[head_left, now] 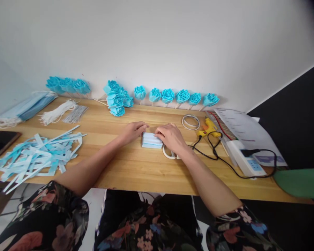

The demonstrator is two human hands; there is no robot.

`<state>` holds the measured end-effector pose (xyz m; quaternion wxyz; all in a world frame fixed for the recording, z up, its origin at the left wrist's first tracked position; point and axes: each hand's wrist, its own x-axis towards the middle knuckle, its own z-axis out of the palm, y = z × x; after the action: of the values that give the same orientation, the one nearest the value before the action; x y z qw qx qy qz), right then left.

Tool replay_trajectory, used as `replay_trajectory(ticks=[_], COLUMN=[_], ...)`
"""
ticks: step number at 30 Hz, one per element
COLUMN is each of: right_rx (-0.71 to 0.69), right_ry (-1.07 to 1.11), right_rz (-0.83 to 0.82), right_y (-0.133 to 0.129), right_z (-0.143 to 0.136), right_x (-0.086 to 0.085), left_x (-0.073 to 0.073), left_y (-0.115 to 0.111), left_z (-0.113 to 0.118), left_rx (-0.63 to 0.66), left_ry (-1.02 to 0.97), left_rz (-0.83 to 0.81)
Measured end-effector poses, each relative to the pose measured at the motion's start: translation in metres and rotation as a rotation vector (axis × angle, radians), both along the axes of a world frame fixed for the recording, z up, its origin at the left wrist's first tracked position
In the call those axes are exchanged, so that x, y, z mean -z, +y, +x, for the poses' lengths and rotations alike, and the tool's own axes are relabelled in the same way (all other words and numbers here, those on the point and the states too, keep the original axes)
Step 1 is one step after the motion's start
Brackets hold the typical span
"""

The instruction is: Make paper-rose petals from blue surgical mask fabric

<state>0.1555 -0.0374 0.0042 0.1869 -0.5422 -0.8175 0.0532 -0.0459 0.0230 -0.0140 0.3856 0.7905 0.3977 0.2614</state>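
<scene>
A small stack of light blue and white mask-fabric pieces (152, 141) lies on the wooden table between my hands. My left hand (134, 132) is at its upper left corner, with thumb and fingers closed together there. Bent over the top right side of the stack, my right hand (170, 136) grips its edge; some fingertips are hidden. Under my right wrist, white-handled scissors (167, 153) show only in part.
Blue fabric roses (167, 95) line the wall. At left lie cut strips (39, 157), white cords (59, 111), grey wires (75, 114), masks (28, 106) and a phone (2, 143). At right are a wire coil (191, 122), yellow glue gun (209, 128), power strip (247, 162) and paper (247, 130).
</scene>
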Motion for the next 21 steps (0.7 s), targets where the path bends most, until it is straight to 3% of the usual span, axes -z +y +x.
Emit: replay_trajectory(ticks=[7,15,18,21], right_rx=[0.010,0.221,0.246,0.277], right_ry=[0.129,0.784,0.923,1.016], right_rz=[0.047,0.082,0.131,0.171], right_y=[-0.005,0.001,0.004,0.007], right_z=[0.003,0.014,0.015,0.015], right_x=[-0.004,-0.006,-0.005,-0.005], left_x=[0.000,-0.005,-0.007,-0.007], left_y=[0.000,-0.002,-0.008,-0.015], left_z=[0.000,0.000,0.002,0.006], left_rx=[-0.010,-0.160,-0.062,0.131], left_ry=[-0.082,-0.209,-0.194,-0.051], left_rz=[-0.042,0.025,0.110,0.359])
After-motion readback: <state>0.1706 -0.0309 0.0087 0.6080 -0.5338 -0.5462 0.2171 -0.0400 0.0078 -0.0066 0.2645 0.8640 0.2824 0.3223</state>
